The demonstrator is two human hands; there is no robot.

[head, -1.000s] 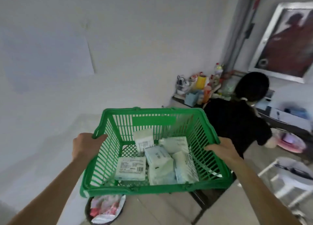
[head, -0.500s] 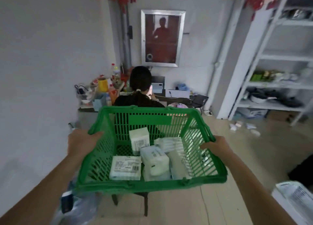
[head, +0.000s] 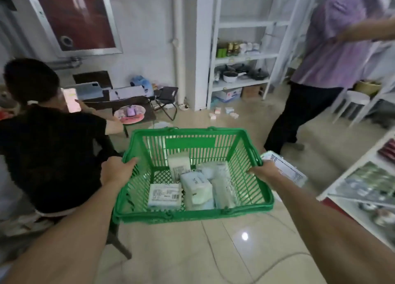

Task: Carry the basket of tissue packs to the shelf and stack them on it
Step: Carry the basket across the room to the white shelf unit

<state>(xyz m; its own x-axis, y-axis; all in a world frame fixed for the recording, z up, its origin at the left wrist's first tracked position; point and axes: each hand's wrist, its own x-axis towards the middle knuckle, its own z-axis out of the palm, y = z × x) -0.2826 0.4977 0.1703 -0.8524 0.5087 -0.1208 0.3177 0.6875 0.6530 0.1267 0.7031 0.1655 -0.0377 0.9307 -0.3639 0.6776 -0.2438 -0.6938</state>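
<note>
A green plastic basket (head: 188, 140) hangs in the air in front of me, above the tiled floor. My left hand (head: 115, 169) grips its left rim and my right hand (head: 264, 171) grips its right rim. Several white and pale blue tissue packs (head: 195, 185) lie loosely in the bottom, one with a barcode label (head: 164, 196) at the front left. A white shelf unit (head: 241, 57) stands at the back wall ahead, with jars, cups and pans on its boards.
A seated person in a black top (head: 47, 142) is close on my left at a low table (head: 132, 106). A standing person in a purple shirt (head: 327, 55) is ahead on the right. A white counter (head: 363, 189) runs along the right. Small packs (head: 222, 113) lie on the floor.
My view has swung right with the basket: the blank wall gave way to the seated person, then the white shelf unit and a standing person. Both hands have kept their grip.
</note>
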